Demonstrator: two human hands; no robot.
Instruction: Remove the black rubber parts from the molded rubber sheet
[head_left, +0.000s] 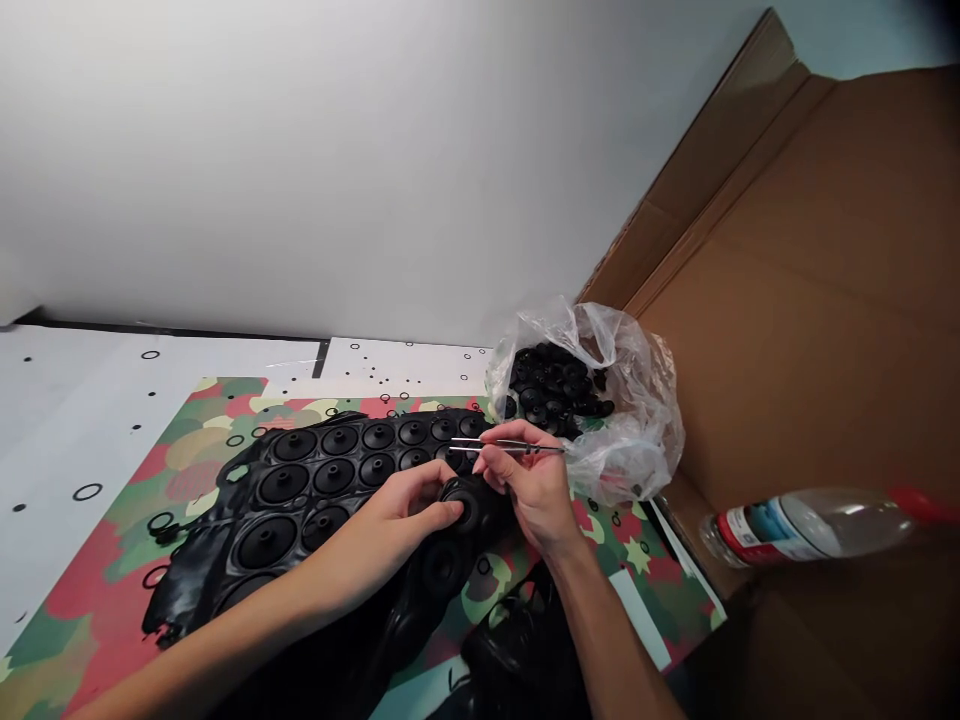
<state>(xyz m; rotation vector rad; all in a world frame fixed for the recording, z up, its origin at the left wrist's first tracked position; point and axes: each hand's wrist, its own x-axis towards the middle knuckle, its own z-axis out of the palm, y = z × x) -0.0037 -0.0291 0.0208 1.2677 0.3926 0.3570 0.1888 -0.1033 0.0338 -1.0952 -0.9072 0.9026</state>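
Note:
A black rubber sheet [315, 490] moulded with rows of round discs lies on a camouflage-patterned mat [112, 560]. My left hand [397, 520] rests on the sheet's right part, its fingers curled and its thumb pressing one disc [461, 500]. Just right of it, my right hand [525, 480] is closed on thin metal tweezers [502, 445], which lie across the fingers with their tips pointing left over the sheet. The thumb and fingertips of that hand also touch the same disc.
A clear plastic bag [622, 420] holding many loose black discs sits right behind my right hand. An open cardboard box [810, 300] stands at the right, with a plastic bottle [810, 525] lying by it. Small black rings [87, 491] dot the white table. A grey wall rises behind.

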